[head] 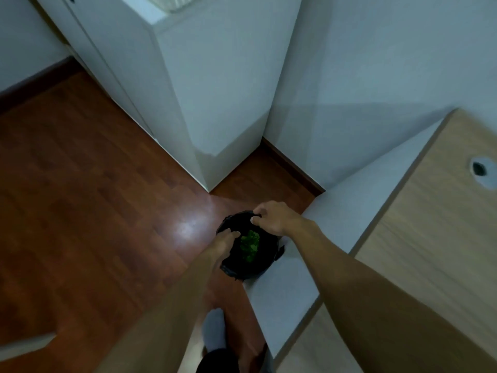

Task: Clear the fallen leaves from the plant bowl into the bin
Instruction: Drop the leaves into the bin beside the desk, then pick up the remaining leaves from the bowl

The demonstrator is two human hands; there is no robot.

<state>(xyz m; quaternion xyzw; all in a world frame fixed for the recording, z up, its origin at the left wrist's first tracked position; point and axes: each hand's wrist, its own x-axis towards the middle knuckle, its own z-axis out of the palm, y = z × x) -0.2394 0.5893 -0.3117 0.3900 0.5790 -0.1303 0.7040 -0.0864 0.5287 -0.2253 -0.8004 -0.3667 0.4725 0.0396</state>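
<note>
We record the bin [243, 267], lined in black, standing on the wooden floor [80, 197] against the corner of the white-sided surface [403, 211]. Our left hand [222, 244] grips its near-left rim, fingers [232, 233] curled over the edge; our right hand [271, 215] pinches the far rim. Green leaves [249, 245] lie bunched inside, between both hands. No legible writing observed.

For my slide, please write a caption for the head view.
Both hands, left and right, at the black-lined bin holding green leaves.
</note>
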